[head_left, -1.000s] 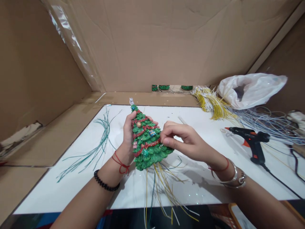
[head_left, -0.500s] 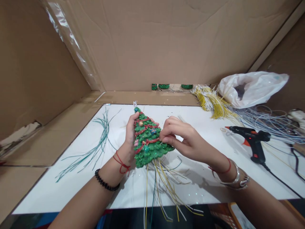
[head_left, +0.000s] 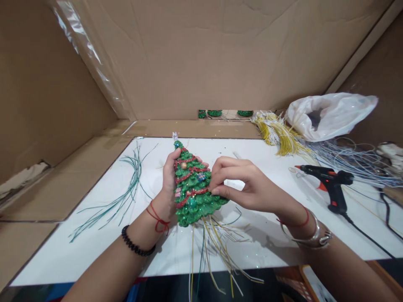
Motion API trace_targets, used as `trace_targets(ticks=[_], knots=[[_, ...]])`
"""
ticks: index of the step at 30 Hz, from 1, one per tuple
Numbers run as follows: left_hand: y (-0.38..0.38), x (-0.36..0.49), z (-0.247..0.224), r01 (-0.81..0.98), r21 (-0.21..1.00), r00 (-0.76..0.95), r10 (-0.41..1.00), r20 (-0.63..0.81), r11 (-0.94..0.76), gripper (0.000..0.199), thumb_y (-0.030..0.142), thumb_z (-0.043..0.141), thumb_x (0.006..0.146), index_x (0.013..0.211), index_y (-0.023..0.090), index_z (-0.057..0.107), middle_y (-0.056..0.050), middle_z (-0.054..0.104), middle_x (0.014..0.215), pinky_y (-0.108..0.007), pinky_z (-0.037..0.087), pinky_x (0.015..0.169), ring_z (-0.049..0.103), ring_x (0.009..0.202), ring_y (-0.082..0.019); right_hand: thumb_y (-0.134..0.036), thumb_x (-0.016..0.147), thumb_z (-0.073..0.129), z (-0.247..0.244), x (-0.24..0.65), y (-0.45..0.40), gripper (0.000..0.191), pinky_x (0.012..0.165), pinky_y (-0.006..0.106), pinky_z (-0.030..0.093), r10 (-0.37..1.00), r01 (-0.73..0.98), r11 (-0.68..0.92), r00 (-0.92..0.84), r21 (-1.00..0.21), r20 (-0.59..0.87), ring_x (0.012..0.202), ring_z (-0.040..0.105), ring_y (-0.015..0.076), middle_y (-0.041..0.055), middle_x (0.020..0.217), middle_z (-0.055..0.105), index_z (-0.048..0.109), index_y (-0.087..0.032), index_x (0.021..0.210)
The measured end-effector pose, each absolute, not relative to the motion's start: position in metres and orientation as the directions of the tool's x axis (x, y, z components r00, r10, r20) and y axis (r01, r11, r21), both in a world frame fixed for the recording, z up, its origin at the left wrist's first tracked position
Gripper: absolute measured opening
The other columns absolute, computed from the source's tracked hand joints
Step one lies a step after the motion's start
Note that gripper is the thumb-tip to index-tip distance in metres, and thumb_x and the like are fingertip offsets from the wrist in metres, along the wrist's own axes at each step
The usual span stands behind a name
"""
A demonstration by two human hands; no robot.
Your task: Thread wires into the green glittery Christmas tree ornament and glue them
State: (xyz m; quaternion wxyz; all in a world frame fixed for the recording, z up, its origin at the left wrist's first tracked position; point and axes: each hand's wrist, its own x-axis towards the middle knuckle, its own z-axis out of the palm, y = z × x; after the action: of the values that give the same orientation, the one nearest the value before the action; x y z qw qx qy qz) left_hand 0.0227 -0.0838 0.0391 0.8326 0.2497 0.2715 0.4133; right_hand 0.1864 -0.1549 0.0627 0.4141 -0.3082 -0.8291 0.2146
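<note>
My left hand point(head_left: 170, 178) is wrapped round the upper left side of a glittery green Christmas tree ornament point(head_left: 192, 191) with red garlands and small baubles. It holds the tree tilted above the white board, and its fingertips show behind the right side. My right hand point(head_left: 242, 180) has thumb and index finger pinched together at the tree's lower right edge, by the end of a red garland. What sits between those fingertips, if anything, is hidden. Yellow, white and green wires point(head_left: 217, 243) spread out on the board below the tree and past its front edge.
Thin green wires point(head_left: 134, 180) lie on the left of the white board point(head_left: 94, 251). To the right rests a black glue gun point(head_left: 335, 184) with its cord. Behind it are yellow and white wire bundles point(head_left: 280, 138), bluish wires point(head_left: 343, 157) and a white plastic bag point(head_left: 333, 115). Cardboard walls surround the board.
The tree has tilted slightly and shifted a little left in view with my left hand. My right hand keeps its pinch at the tree's right edge.
</note>
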Motion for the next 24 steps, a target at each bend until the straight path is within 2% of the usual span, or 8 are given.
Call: trace_targets(ticks=[5,9,12,15,19,20,22,24], knots=[[-0.081,0.024,0.040,-0.517,0.651,0.502,0.812,-0.296,0.557,0.049,0.050,0.039,0.084,0.062,0.012,0.061,-0.009,0.065,0.059,-0.027,0.051,0.055,0.063,0.054,-0.017,-0.018,0.087,0.062,0.062,0.187,-0.153,0.008,0.072,0.024,0.046,0.664,0.331,0.746,-0.430,-0.577,0.612,0.079,0.057,0.0107,0.0033,0.082,0.059,0.069,-0.016,0.085],[-0.076,0.020,0.040,-0.538,0.669,0.478,0.839,-0.259,0.513,0.051,0.048,0.036,0.086,0.062,0.012,0.063,-0.009,0.066,0.059,-0.030,0.052,0.054,0.063,0.053,-0.019,-0.019,0.092,0.055,0.069,0.194,-0.153,0.018,0.075,0.025,0.047,0.657,0.358,0.754,-0.411,-0.551,0.632,0.082,0.059,0.0110,0.0032,0.087,0.064,0.069,-0.020,0.104],[-0.073,0.015,0.043,-0.584,0.637,0.453,0.853,-0.258,0.503,0.051,0.046,0.036,0.086,0.061,0.012,0.064,-0.009,0.067,0.060,-0.032,0.053,0.056,0.065,0.055,-0.020,-0.021,0.093,0.053,0.071,0.205,-0.170,0.025,0.076,0.025,0.047,0.732,0.430,0.670,-0.247,-0.605,0.636,0.084,0.061,0.0111,0.0018,0.090,0.067,0.063,-0.022,0.115],[-0.069,0.011,0.045,-0.616,0.607,0.436,0.859,-0.269,0.503,0.049,0.044,0.037,0.086,0.060,0.012,0.063,-0.009,0.067,0.061,-0.033,0.054,0.058,0.066,0.056,-0.020,-0.023,0.091,0.055,0.053,0.219,-0.204,0.017,0.072,0.023,0.047,0.802,0.561,0.471,0.050,-0.681,0.596,0.078,0.061,0.0105,-0.0006,0.082,0.066,0.067,-0.025,0.102],[-0.066,0.010,0.045,-0.613,0.634,0.410,0.876,-0.254,0.471,0.044,0.043,0.039,0.084,0.065,0.012,0.064,-0.011,0.069,0.064,-0.038,0.056,0.057,0.067,0.057,-0.024,-0.039,0.083,0.062,0.005,0.249,-0.258,0.024,0.056,0.024,0.045,0.872,0.647,0.062,0.335,-0.760,0.357,0.061,0.055,0.0121,0.0007,0.073,0.063,0.068,-0.021,0.098],[-0.066,0.011,0.044,-0.610,0.643,0.405,0.880,-0.248,0.462,0.044,0.042,0.038,0.085,0.066,0.013,0.065,-0.011,0.070,0.065,-0.038,0.056,0.056,0.067,0.058,-0.024,-0.044,0.081,0.062,-0.007,0.260,-0.269,0.030,0.053,0.025,0.044,0.842,0.637,-0.054,0.443,-0.769,0.308,0.058,0.054,0.0130,0.0019,0.071,0.063,0.069,-0.019,0.094],[-0.068,0.012,0.044,-0.602,0.651,0.399,0.881,-0.256,0.462,0.044,0.042,0.038,0.085,0.068,0.013,0.066,-0.011,0.070,0.065,-0.038,0.057,0.056,0.068,0.058,-0.024,-0.054,0.075,0.062,-0.024,0.286,-0.285,0.039,0.053,0.028,0.044,0.669,0.559,-0.297,0.700,-0.774,0.249,0.055,0.053,0.0145,0.0038,0.070,0.062,0.068,-0.016,0.086],[-0.069,0.013,0.043,-0.595,0.645,0.408,0.872,-0.271,0.479,0.043,0.043,0.038,0.085,0.069,0.013,0.066,-0.011,0.070,0.065,-0.038,0.057,0.055,0.068,0.058,-0.024,-0.060,0.068,0.063,-0.033,0.315,-0.290,0.048,0.060,0.032,0.046,0.453,0.516,-0.456,0.836,-0.725,0.310,0.061,0.054,0.0181,0.0040,0.069,0.060,0.065,-0.016,0.088]])
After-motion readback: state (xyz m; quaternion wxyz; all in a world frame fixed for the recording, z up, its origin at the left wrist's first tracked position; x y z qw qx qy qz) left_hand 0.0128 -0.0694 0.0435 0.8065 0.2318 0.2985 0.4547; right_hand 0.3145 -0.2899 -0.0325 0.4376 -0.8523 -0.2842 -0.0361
